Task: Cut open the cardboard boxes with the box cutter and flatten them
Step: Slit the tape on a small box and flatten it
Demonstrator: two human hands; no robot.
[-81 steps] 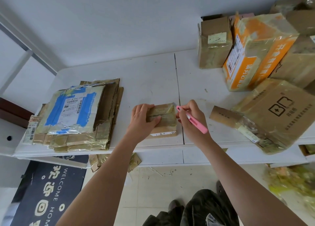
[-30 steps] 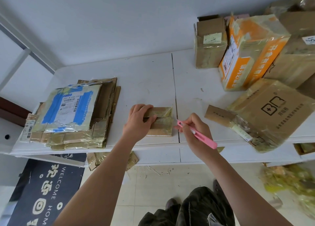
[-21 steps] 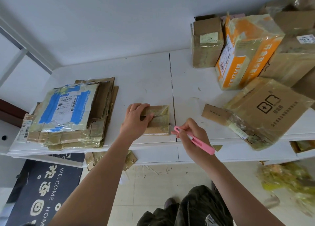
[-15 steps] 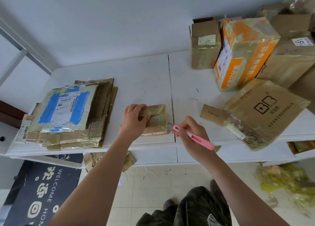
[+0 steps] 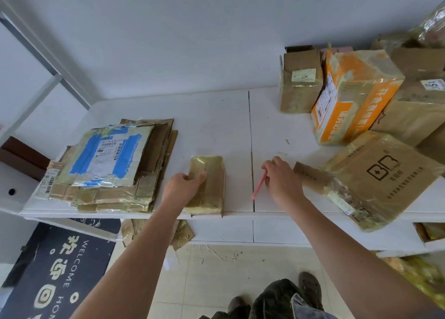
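White laminate desk [image 5: 216, 126], two panels meeting at a dark seam that runs front to back near the middle; plain white wall behind. A small tape-wrapped cardboard box [image 5: 212, 186] lies flattened at the front edge, just left of the seam, its near end reaching the edge. Left hand [image 5: 181, 188] grips the box's left side, thumb curled over the top face. Right hand [image 5: 281, 181] sits just right of the seam, fingers curled round a pink box cutter [image 5: 258, 186] that slants down toward the front edge; it is apart from the small box. Toward the left edge, a stack of flattened boxes [image 5: 108, 164], the top sheet carrying blue tape and a shipping label. Right back corner holds unopened cartons: a brown taped box [image 5: 299, 82], an orange-and-white box [image 5: 354, 94], more brown ones behind. A large brown carton with a printed logo [image 5: 378, 176] tilts over the front edge at the right. Below: pale tiled floor [image 5: 216, 282] with cardboard scraps [image 5: 180, 234] under the desk, a dark welcome mat [image 5: 55, 275] at the left.
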